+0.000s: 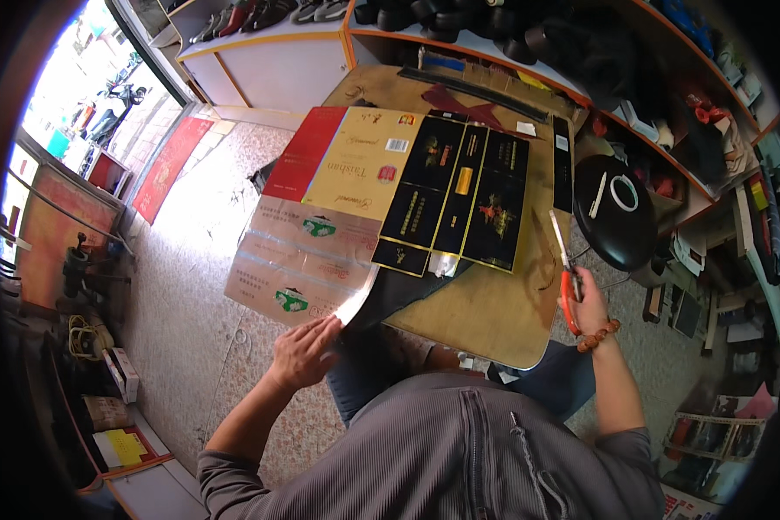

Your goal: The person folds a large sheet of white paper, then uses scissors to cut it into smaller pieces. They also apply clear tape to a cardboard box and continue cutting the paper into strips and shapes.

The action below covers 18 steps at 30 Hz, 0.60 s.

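Observation:
My right hand (pixel 591 303) is wrapped round the orange handles of a pair of scissors (pixel 568 290), whose blades point away from me past the table's right edge. My left hand (pixel 302 354) grips the near corner of a shiny pinkish-copper printed sheet (pixel 299 251), with its fingers over the edge. That sheet reaches out beyond the left side of the table and curls brightly near my fingers. Beyond it lies a red and gold printed sheet (pixel 355 160). A black unfolded carton (pixel 455 195) with yellow edging lies flat to their right.
The wooden table (pixel 494 321) has rounded corners. Dark material (pixel 407 295) lies under the sheets. To the right stands a round black stool (pixel 615 212) with a white ring and a pen-like stick on it. Shelves of shoes (pixel 269 13) line the far side. A red mat (pixel 173 169) lies near the doorway.

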Each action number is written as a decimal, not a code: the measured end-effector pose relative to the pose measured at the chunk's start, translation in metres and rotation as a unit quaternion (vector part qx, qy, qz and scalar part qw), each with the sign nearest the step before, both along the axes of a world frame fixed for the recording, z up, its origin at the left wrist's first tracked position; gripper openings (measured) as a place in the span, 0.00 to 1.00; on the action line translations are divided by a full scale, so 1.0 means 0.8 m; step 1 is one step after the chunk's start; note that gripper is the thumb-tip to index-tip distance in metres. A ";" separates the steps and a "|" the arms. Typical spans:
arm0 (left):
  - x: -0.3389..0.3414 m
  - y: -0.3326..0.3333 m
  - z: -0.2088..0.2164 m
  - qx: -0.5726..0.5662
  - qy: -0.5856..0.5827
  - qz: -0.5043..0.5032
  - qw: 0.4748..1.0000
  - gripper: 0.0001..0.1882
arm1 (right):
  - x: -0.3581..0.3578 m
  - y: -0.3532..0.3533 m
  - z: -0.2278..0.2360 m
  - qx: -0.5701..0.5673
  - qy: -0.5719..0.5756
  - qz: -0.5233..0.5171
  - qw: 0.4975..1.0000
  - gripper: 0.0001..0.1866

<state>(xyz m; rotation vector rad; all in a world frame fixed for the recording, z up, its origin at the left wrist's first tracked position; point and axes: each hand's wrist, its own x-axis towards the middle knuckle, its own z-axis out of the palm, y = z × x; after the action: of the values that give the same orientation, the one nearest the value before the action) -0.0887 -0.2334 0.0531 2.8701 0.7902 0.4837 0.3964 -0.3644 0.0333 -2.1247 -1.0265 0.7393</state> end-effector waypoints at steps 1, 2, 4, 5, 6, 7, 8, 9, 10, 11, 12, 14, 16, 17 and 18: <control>-0.001 0.003 0.002 -0.028 -0.002 0.012 1.000 0.33 | -0.001 -0.007 0.001 0.036 0.031 -0.008 0.999 0.32; 0.001 0.008 0.004 -0.054 -0.005 0.024 0.998 0.34 | -0.001 -0.012 0.003 0.028 0.018 -0.031 0.999 0.32; 0.012 0.015 0.012 -0.088 -0.014 0.060 0.994 0.36 | -0.009 -0.019 0.010 0.082 0.137 -0.091 0.983 0.32; 0.020 0.019 0.018 -0.088 -0.018 0.081 0.993 0.36 | -0.014 -0.019 0.015 0.097 0.159 -0.110 0.976 0.32; 0.030 0.024 0.023 -0.090 -0.031 0.096 0.991 0.36 | -0.018 -0.017 0.021 0.114 0.178 -0.098 0.973 0.32; 0.045 0.028 0.026 -0.121 0.041 0.141 0.982 0.35 | -0.025 -0.015 0.028 0.115 0.169 -0.084 0.975 0.32; 0.063 0.037 0.027 -0.056 0.027 0.090 0.994 0.35 | -0.032 -0.014 0.036 0.093 0.147 -0.084 0.981 0.32; 0.082 0.049 0.029 0.001 0.016 0.043 0.999 0.35 | -0.040 -0.012 0.045 0.108 0.128 -0.049 0.985 0.29; 0.100 0.062 0.030 0.057 0.009 0.001 0.998 0.34 | -0.046 -0.007 0.054 0.106 0.181 -0.010 0.978 0.27; 0.117 0.072 0.031 0.064 0.034 -0.023 0.997 0.33 | -0.052 0.000 0.064 0.082 0.209 0.018 0.974 0.25; 0.133 0.082 0.031 0.069 0.064 -0.040 0.995 0.32 | -0.058 0.008 0.072 0.064 0.218 0.063 0.972 0.24; 0.157 0.101 0.031 0.058 0.107 -0.073 0.990 0.31 | -0.069 0.029 0.084 0.009 0.234 0.149 0.961 0.20; 0.174 0.119 0.029 0.017 0.138 -0.099 0.985 0.30 | -0.079 0.050 0.092 -0.044 0.140 0.216 0.965 0.21; 0.178 0.127 0.027 0.032 0.129 -0.125 0.983 0.27 | -0.081 0.057 0.095 -0.025 0.000 0.278 0.960 0.22; 0.181 0.133 0.024 0.030 0.135 -0.139 0.980 0.26 | -0.082 0.068 0.095 -0.005 -0.071 0.299 0.952 0.22</control>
<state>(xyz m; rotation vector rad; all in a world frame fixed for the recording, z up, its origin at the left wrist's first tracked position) 0.0563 -0.1274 0.0722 3.0753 0.3958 0.0853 0.3312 -0.3103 0.1096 -1.8962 -1.7859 0.8702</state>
